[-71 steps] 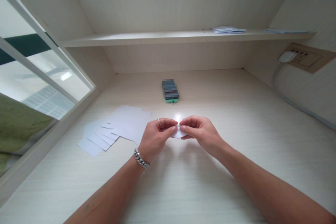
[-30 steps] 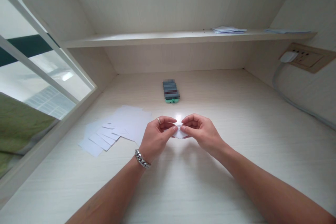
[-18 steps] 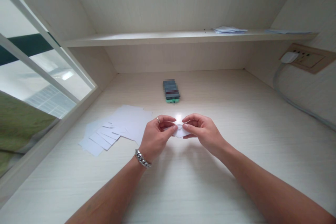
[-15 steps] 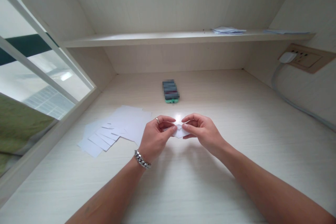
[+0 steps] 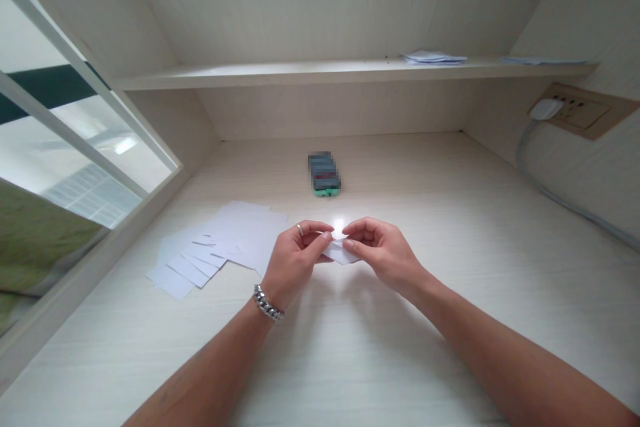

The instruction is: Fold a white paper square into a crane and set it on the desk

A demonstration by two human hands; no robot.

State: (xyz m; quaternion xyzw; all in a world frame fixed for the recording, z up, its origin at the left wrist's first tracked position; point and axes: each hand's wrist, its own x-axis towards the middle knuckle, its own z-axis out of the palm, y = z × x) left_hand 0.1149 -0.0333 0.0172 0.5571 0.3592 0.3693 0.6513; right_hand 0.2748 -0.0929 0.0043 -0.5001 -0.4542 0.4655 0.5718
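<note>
A small folded piece of white paper (image 5: 341, 253) is held between my two hands just above the desk. My left hand (image 5: 299, 250), with a ring on one finger and a chain bracelet at the wrist, pinches the paper's left side between thumb and fingers. On the other side, my right hand (image 5: 383, 247) grips the right part, its thumb lying on top. The fingers under the paper are partly hidden. Loose white paper sheets (image 5: 245, 233) lie spread and overlapping to the left of my left hand.
A blurred dark object with a green end (image 5: 325, 175) lies beyond my hands. Folded papers (image 5: 434, 58) rest on the shelf (image 5: 300, 75) above the desk. At right, a white plug (image 5: 546, 109) sits in the wall socket, its grey cable (image 5: 565, 200) running down the side.
My left thumb has shifted slightly up and left on the folded paper, and more of the paper's upper face shows. Both hands still hold it in nearly the same place.
</note>
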